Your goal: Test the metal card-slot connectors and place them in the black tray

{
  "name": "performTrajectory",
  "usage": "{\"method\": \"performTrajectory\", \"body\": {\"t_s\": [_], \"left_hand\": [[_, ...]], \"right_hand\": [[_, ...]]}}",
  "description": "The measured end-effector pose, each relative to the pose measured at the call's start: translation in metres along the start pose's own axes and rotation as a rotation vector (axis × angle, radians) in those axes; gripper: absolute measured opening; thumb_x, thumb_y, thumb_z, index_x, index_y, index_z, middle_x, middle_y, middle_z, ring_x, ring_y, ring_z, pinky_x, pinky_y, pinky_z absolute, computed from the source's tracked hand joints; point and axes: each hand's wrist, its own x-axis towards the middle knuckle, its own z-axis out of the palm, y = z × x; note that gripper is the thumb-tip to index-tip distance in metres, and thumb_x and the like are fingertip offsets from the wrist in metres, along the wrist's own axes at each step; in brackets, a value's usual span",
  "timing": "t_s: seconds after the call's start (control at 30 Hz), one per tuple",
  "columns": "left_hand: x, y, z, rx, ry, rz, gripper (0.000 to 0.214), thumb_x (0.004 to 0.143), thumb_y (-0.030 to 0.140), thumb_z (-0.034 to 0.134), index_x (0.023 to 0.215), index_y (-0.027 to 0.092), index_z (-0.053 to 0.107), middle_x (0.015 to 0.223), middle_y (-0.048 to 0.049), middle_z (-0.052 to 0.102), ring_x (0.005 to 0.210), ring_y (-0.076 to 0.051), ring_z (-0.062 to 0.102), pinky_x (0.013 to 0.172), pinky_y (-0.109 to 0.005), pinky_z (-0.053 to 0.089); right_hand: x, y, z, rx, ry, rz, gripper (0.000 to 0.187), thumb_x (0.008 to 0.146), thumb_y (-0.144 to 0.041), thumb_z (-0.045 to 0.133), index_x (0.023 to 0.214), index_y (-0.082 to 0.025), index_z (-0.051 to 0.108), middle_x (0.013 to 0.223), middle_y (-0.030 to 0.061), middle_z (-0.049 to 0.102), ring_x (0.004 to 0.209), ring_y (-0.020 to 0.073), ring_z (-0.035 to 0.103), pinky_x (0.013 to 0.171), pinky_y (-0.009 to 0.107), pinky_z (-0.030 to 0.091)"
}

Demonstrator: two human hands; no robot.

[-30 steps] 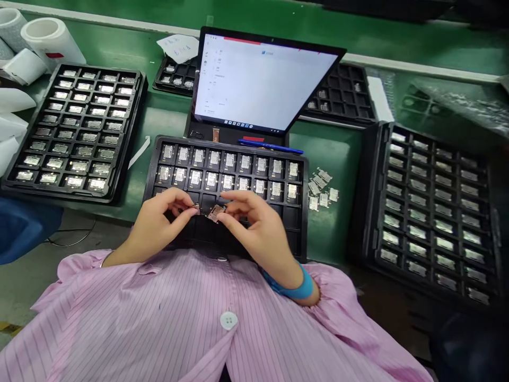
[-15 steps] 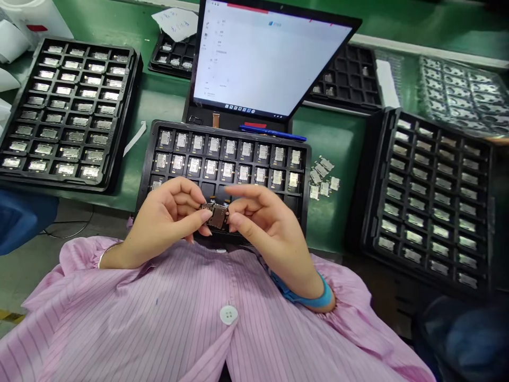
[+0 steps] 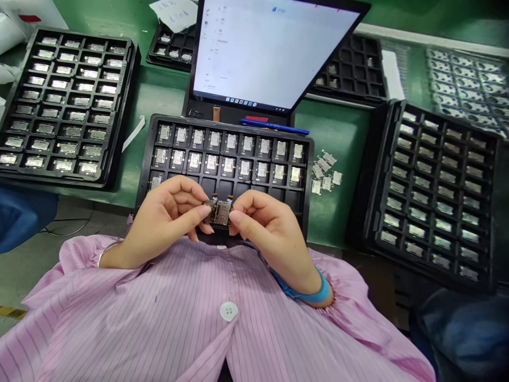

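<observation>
At the far left edge, a blue cloth (image 3: pixel 19 220) bulges over the edge of the green-topped workbench (image 3: pixel 159 93), and white rolls of film (image 3: pixel 35 10) sit in the top corner. Next comes a black tray (image 3: pixel 126 106) filled with rows of small metal parts. The left hand (image 3: pixel 167 217), with a thin bangle (image 3: pixel 107 255) at its wrist, reaches in from a pink striped smock (image 3: pixel 131 313) with a white button (image 3: pixel 228 311). Its curled fingers and thumb (image 3: pixel 202 211) close on the left side of a small metal connector (image 3: pixel 219 213), which hangs over the empty lower pockets of a central black tray (image 3: pixel 222 120). The right hand (image 3: pixel 270 225) closes on the connector's other side with its thumb (image 3: pixel 236 216) and bent fingers, so both hands pinch it. It is too small to tell whether it is one piece or two. The central tray's upper two rows are filled with similar parts. Behind it stand a tablet (image 3: pixel 254 53), a blue pen (image 3: pixel 274 126) and two part-filled trays (image 3: pixel 170 48). A blue strap (image 3: pixel 306 292) circles the right wrist. Further right lie a loose cluster of metal parts (image 3: pixel 326 172) and another full black tray (image 3: pixel 377 170).
</observation>
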Motion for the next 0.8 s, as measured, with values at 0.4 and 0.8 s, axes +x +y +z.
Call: {"method": "performTrajectory", "body": {"t_s": [0.4,0.8], "left_hand": [[-0.0008,-0.004,-0.0036,0.012,0.01,0.032,0.014,0.085,0.018,0.065,0.098,0.018,0.059,0.088,-0.003,0.069,0.068,-0.014,0.07,0.048,-0.017,0.055],[0.0031,-0.0064,-0.0053,0.0,-0.008,0.065,0.013,0.086,0.015,0.064,0.098,0.018,0.059,0.086,-0.0022,0.07,0.068,-0.013,0.07,0.049,-0.016,0.054]], "right_hand": [[0.0025,0.0032,-0.0016,-0.037,0.068,0.01,0.016,0.08,-0.026,0.061,0.069,-0.02,0.052,0.058,-0.0028,0.055,0.051,0.0095,0.047,0.047,0.022,0.036],[0.0049,0.0079,-0.0015,-0.065,0.076,-0.012,0.015,0.081,-0.024,0.06,0.069,-0.019,0.052,0.058,-0.003,0.054,0.051,0.0094,0.047,0.046,0.022,0.036]]}}
